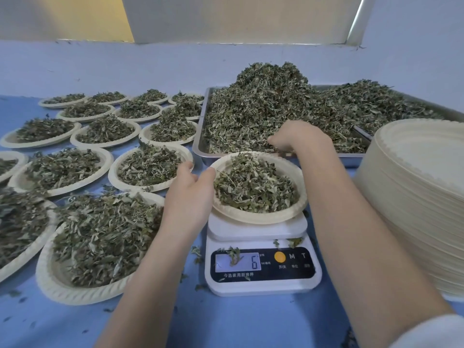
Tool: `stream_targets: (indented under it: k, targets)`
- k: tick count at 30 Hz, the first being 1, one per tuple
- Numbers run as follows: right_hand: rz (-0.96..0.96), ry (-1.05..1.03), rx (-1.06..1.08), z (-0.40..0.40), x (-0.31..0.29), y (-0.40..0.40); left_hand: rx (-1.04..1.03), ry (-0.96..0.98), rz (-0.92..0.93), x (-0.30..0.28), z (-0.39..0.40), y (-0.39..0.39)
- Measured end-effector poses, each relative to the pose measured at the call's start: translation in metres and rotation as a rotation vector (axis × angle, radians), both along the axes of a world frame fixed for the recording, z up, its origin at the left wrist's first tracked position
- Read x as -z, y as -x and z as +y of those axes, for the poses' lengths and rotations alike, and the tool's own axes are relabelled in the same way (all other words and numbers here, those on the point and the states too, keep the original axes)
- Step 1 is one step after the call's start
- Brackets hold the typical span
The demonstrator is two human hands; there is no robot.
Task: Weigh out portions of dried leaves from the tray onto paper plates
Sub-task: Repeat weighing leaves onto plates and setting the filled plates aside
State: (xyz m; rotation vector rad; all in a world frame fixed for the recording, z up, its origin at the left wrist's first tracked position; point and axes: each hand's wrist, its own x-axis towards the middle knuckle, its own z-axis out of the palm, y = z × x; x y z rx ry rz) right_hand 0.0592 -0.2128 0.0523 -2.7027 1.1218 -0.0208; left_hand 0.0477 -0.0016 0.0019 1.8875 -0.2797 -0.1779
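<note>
Paper plate (258, 214) of dried leaves (253, 187) sits on the scale (261, 285), beside the tray's (200, 146) near edge. Left hand (190, 197) grips its rim; right hand (296, 136), grip unclear, reaches the tray. Recommend small pinches, rim released before reading.
</note>
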Motion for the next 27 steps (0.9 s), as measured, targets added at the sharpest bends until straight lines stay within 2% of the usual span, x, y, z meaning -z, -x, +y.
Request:
stream_targets:
  k: [3, 7, 11, 12, 14, 17, 20, 23, 27]
  targets:
    - [-0.008, -0.020, 0.059, -0.009, 0.006, -0.019, 0.014, -0.010, 0.000, 0.000, -0.001, 0.001]
    - [0.211, -0.097, -0.029, -0.013, 0.023, -0.029, 0.003, 0.032, 0.018, 0.003, -0.001, -0.002]
    - [0.256, 0.123, -0.153, -0.012, 0.013, -0.030, 0.038, 0.058, 0.003, 0.004, 0.001, -0.003]
    - [0.241, 0.125, -0.169, -0.012, 0.012, -0.031, 0.038, 0.047, 0.006, 0.004, 0.001, -0.004]
    - [0.215, 0.017, -0.227, -0.012, 0.011, -0.033, 0.037, 0.035, 0.011, 0.004, 0.001, -0.004]
    - [0.079, -0.168, -0.308, -0.006, 0.011, -0.034, 0.033, 0.050, 0.017, 0.004, 0.002, -0.005]
    - [0.203, -0.272, -0.406, 0.010, 0.006, -0.037, 0.021, 0.067, 0.012, 0.004, 0.003, -0.007]
    - [0.304, -0.213, -0.516, 0.026, -0.001, -0.042, 0.017, 0.072, 0.014, 0.004, 0.002, -0.008]
    - [0.219, -0.032, -0.492, 0.034, -0.017, -0.034, 0.010, 0.049, 0.002, 0.006, 0.001, -0.008]
